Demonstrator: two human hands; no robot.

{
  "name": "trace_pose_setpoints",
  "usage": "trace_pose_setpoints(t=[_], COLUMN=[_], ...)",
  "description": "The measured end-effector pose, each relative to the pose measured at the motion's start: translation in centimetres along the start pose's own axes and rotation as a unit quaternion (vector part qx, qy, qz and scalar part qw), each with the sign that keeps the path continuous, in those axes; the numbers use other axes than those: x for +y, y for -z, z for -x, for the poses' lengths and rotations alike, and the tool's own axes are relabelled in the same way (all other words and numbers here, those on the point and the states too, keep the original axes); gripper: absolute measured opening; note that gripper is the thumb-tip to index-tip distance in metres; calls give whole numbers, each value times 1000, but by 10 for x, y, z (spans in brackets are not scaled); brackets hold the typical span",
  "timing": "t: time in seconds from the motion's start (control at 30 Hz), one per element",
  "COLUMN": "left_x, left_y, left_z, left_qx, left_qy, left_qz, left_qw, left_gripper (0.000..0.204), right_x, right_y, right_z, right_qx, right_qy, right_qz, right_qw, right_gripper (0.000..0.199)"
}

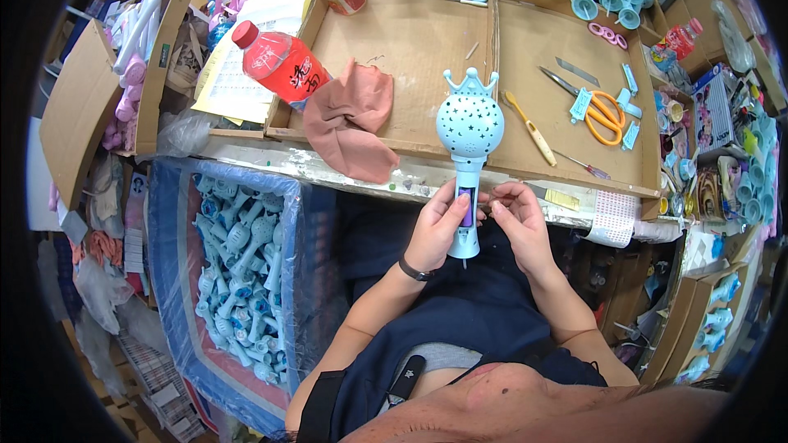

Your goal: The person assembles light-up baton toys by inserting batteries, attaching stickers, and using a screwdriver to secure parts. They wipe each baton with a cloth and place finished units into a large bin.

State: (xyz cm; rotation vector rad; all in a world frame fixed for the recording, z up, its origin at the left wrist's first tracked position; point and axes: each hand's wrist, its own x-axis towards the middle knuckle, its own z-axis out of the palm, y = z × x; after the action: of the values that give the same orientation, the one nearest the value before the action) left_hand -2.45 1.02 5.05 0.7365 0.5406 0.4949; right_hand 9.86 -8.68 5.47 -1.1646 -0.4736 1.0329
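Observation:
A light blue toy wand (469, 125) stands upright in front of me, its round head pierced with star-shaped holes and topped by a small crown. My left hand (437, 221) is closed round its handle, with the thumb on a purple part inside an open slot. A thin pin sticks out of the handle's lower end. Close beside the handle, my right hand (521, 221) has its thumb and fingers drawn together in a pinch. What it holds, if anything, is too small or hidden to make out.
Shallow cardboard trays (402, 74) on the bench carry orange-handled scissors (605, 119), a yellow-handled brush (530, 129) and a screwdriver (593, 171). A pink cloth (351, 119) and a red-labelled bottle (283, 66) lie at left. Below, a large blue bag (176, 279) holds many light blue wand parts (242, 279).

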Motion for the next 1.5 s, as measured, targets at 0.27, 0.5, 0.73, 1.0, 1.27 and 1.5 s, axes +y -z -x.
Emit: trace_pose_setpoints(t=[0.27,0.5,0.73,1.0,1.27,1.5], left_x=[6,8,-2,-11,-10,-14], left_y=[10,4,-5,-2,-6,-4], left_z=[-5,-8,-7,-8,-6,-8], left_qx=[-61,-45,-25,-42,-40,-29], left_qy=[65,93,51,18,11,6], left_qz=[121,134,93,69,79,57], left_qw=[989,986,994,997,996,998], left_gripper=[40,28,26,27,30,30], right_x=[5,-12,15,21,10,15], right_y=[-4,-4,-11,-16,-12,-19], right_z=[6,14,6,1,-5,-8], right_qx=[-15,11,1,20,-40,13], right_qy=[-12,317,110,87,56,54], right_qz=[-29,484,176,185,147,175], right_qw=[999,816,978,979,987,983], right_gripper=[23,35,38,36,37,39])
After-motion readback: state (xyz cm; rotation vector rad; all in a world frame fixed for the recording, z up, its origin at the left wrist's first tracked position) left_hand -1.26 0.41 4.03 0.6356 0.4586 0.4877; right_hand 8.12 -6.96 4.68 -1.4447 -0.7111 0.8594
